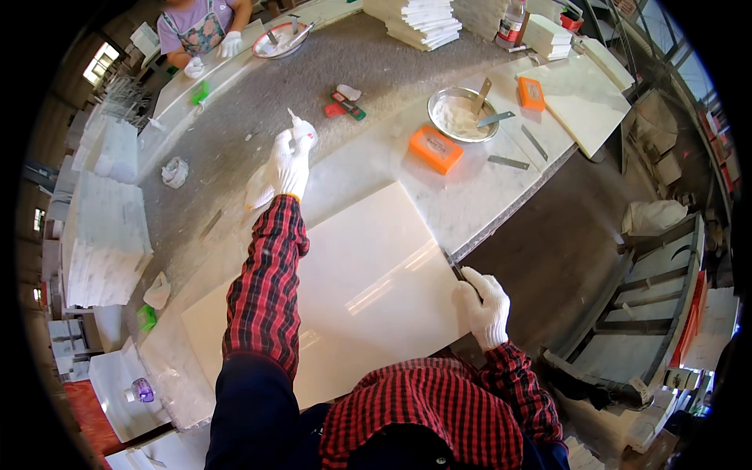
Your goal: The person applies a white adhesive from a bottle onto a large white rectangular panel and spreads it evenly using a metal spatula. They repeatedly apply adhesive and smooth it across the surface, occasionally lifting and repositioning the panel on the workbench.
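My left hand (289,168), in a white knit glove, is closed around a small white squeeze bottle (302,131) with a pointed nozzle, above the far side of the bench. Beneath my left forearm lies a large glossy cream stone slab (368,270). My right hand (486,310), gloved too, is at the slab's right edge, fingers curled. A thin dark strip (457,269) sticks out from its fingers along that edge; its other end is hidden in the hand. A white cloth or glove (258,188) rests beside my left wrist.
A steel bowl (439,117) of pale paste holds scrapers. Orange boxes (435,150) and flat metal blades (507,162) lie around it. Stacked slabs (110,243) stand at left. Across the bench (211,141) a gloved co-worker (200,31) stands near another bowl (274,48). A rack (642,305) is at right.
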The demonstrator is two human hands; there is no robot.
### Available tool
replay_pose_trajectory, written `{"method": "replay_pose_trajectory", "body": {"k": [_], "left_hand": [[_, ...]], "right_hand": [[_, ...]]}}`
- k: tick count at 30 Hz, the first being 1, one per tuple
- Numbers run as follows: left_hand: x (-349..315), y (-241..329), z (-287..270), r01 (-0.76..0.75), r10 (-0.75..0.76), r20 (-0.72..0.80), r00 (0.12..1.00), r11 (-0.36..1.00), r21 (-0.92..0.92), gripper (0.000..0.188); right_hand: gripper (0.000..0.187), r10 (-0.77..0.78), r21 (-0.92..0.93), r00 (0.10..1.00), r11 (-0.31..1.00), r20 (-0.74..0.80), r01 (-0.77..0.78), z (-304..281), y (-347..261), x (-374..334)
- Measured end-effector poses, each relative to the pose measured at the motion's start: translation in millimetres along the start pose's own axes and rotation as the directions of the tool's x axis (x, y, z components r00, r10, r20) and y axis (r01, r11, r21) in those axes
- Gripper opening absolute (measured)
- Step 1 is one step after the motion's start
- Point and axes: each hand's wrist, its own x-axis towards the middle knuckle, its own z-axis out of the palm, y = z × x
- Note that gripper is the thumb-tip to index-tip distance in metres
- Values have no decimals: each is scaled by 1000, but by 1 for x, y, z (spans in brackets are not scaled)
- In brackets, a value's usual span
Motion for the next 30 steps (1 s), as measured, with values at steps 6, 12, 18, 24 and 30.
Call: {"method": "replay_pose_trajectory", "body": {"k": [6,12,18,24,30], "left_hand": [[7,-2,24,25,-71,156,985,960,279,47],[9,-19,25,-46,4,156,988,965,260,58],[-7,-17,4,-115,109,48,993,983,144,68],[-89,1,-27,-298,304,-18,952,942,151,57],[-174,29,-47,-315,288,128,949,880,355,44]], "right_hand": [[29,56,-46,998,997,-2,-56,-4,-11,-1],[31,147,9,989,989,20,-147,-4,-6,-1],[39,451,319,874,814,179,-486,-23,-7,18],[39,380,537,866,680,324,-499,-62,1,79],[37,218,535,922,761,320,-366,-83,15,186]]}}
